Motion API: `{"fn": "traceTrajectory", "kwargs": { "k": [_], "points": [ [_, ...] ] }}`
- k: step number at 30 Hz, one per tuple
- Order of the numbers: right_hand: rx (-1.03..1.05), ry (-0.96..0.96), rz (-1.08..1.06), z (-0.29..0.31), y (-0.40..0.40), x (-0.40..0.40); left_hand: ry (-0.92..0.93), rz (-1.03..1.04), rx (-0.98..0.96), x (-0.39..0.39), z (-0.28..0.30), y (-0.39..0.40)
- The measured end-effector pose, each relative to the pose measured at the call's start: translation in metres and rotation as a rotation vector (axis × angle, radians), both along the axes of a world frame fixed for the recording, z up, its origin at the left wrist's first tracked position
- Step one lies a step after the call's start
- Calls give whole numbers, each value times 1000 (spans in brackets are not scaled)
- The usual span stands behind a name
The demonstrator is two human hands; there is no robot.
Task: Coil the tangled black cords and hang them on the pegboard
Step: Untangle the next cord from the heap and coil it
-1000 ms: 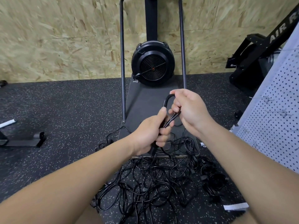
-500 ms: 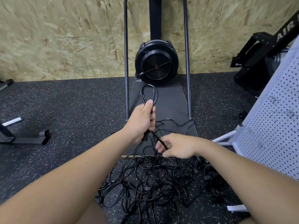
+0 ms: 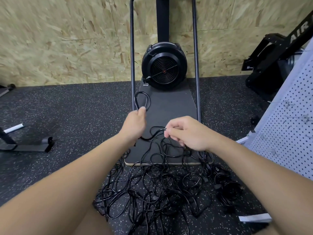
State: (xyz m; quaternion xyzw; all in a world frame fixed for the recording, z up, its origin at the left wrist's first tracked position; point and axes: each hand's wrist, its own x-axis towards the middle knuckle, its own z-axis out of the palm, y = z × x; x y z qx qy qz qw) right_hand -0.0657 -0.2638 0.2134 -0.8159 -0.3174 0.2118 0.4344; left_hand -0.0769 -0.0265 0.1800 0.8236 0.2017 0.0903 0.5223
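A tangle of black cords [image 3: 152, 189] lies on the speckled floor below my arms and partly on a dark platform. My left hand [image 3: 134, 123] grips one cord, and a small loop of that cord [image 3: 143, 101] stands up above the fist. The same cord runs down and right to my right hand [image 3: 185, 133], which pinches it between fingertips just above the pile. A white pegboard [image 3: 288, 131] with wire hooks leans at the right edge.
A black fan machine [image 3: 163, 67] with two upright rails stands on the dark platform [image 3: 169, 112] against the chipboard wall. More black gym gear [image 3: 274, 56] sits at the back right. A black floor stand [image 3: 27, 146] lies at left. A few wound cords [image 3: 225, 185] lie by the pegboard base.
My right hand left the loop, dropped to the pile and now pinches a lower stretch of cord, lifted slightly. My left hand moved left and keeps the loop upright.
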Motion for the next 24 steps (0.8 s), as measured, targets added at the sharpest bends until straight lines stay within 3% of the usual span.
{"fn": "traceTrajectory", "kwargs": {
  "k": [2,5,7,12,17,21,24],
  "points": [
    [127,77,-4,5,8,-8,75,-84,-23,-11,8,-22],
    [259,138,-155,2,20,-10,203,-221,-368,-27,23,-54],
    [237,68,-286,2,20,-7,206,-304,-517,-30,26,-63],
    [154,2,-437,1,13,-4,159,-411,-450,-33,13,-74],
    [54,-262,-456,-8,7,0,131,-421,-435,-32,11,-74],
    [182,-162,-390,-10,5,4,138,-453,-516,-30,16,-65],
    [222,-2,-207,-5,-6,6,172,-521,-584,-28,23,-50]
  ]
}}
